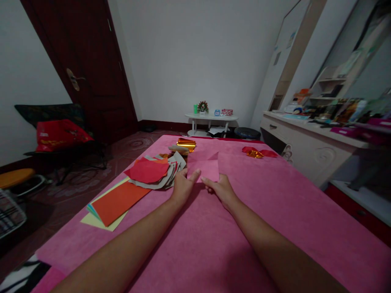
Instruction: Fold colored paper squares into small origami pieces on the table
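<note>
Left hand (183, 184) and right hand (223, 187) pinch my pink paper (204, 166), likely light and easily creased, by its near edge, right of the red-topped stack (148, 169).

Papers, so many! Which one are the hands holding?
The pink sheet, held between the left hand and right hand; the red paper and orange paper lie farther left.

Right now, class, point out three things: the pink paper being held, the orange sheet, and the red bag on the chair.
Pink paper (204, 167): head view, on the panel below its crease.
Orange sheet (122, 202): head view, middle of its upper face.
Red bag (61, 133): head view, middle of its side.
</note>
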The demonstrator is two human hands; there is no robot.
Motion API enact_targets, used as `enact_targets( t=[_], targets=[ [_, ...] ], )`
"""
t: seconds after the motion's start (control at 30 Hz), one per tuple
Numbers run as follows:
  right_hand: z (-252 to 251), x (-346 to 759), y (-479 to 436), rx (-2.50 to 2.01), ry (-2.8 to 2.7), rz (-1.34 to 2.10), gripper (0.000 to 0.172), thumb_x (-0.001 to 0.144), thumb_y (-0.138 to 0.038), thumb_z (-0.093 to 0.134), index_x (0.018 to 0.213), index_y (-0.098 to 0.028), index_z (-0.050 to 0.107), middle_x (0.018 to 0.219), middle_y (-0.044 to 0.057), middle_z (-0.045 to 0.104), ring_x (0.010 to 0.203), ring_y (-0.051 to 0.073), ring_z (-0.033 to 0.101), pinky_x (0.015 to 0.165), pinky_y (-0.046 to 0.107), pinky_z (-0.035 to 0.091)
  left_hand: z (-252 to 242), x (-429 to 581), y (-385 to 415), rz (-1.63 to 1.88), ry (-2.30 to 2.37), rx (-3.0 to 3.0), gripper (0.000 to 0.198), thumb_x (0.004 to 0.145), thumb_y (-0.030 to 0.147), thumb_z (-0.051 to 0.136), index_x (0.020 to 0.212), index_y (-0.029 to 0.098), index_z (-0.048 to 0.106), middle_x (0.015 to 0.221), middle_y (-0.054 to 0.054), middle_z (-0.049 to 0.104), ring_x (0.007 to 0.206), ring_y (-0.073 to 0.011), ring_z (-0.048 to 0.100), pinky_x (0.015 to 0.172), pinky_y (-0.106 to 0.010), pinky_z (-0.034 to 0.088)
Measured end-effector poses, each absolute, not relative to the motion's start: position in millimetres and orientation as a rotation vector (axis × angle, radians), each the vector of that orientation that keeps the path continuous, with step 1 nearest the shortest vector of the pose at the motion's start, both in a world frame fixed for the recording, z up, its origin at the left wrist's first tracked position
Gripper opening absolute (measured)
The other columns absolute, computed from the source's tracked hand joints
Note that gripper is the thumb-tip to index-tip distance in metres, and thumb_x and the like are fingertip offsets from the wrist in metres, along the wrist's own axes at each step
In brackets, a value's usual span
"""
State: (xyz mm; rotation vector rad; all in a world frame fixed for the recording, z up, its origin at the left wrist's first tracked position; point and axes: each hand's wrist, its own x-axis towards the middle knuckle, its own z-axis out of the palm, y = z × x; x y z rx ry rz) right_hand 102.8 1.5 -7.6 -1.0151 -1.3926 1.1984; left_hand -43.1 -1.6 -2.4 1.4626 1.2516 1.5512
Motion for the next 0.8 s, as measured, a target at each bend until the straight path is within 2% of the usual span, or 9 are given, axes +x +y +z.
enact_targets(
  t=[0.13, 0.27, 0.43, 0.53, 0.8],
  targets=[
    [-6.0, 101.4, -0.2, -1.01, -1.194, 1.172, 0.03, 0.064, -0.042, 0.073, 0.062, -0.015, 0.06, 0.05, -0.001, 0.056, 0.04, 0.009, 0.044, 0.039, 0.022, 0.032, 6.2, -34.5, -13.3, 1.52, 1.069, 1.327, 0.038, 0.073, 0.052, 0.063, 0.069, 0.015, 0.055, 0.05, 0.005, 0.047, 0.044, -0.0072, 0.04, 0.043, -0.019, 0.032],
    [-4.1, 95.2, -3.9, -1.046, -1.1, 1.192, 0.03, 0.061, -0.04, 0.073, 0.054, -0.016, 0.057, 0.044, -0.002, 0.052, 0.038, 0.008, 0.042, 0.038, 0.022, 0.029, 8.7, -23.8, -20.6, 1.363, 0.951, 1.309, 0.047, 0.069, 0.058, 0.064, 0.056, 0.014, 0.053, 0.043, 0.003, 0.046, 0.039, -0.007, 0.039, 0.04, -0.021, 0.031],
    [-5.1, 83.7, -9.2, -1.002, -1.1, 1.256, 0.034, 0.063, -0.041, 0.071, 0.049, -0.018, 0.051, 0.041, -0.005, 0.047, 0.036, 0.007, 0.037, 0.038, 0.022, 0.026, 4.0, -17.3, -19.5, 1.479, 0.943, 1.301, 0.045, 0.077, 0.052, 0.06, 0.052, 0.016, 0.048, 0.041, 0.003, 0.046, 0.038, -0.0067, 0.038, 0.04, -0.021, 0.031],
    [-4.1, 86.3, -8.0, -0.981, -1.126, 1.28, 0.033, 0.064, -0.041, 0.071, 0.05, -0.017, 0.052, 0.041, -0.005, 0.045, 0.035, 0.006, 0.034, 0.037, 0.022, 0.022, 0.8, -22.2, -14.6, 1.501, 0.979, 1.318, 0.044, 0.081, 0.049, 0.054, 0.051, 0.017, 0.047, 0.039, 0.004, 0.042, 0.038, -0.0074, 0.036, 0.041, -0.022, 0.029],
    [-2.5, 102.4, -1.1, -1.003, -1.167, 1.245, 0.033, 0.062, -0.04, 0.075, 0.053, -0.016, 0.054, 0.044, -0.004, 0.048, 0.036, 0.006, 0.036, 0.035, 0.02, 0.022, -3.4, -36.0, -6.2, 1.475, 1.196, 1.501, 0.051, 0.083, 0.048, 0.05, 0.043, 0.018, 0.04, 0.037, 0.004, 0.037, 0.039, -0.008, 0.034, 0.043, -0.023, 0.025]
  ],
)
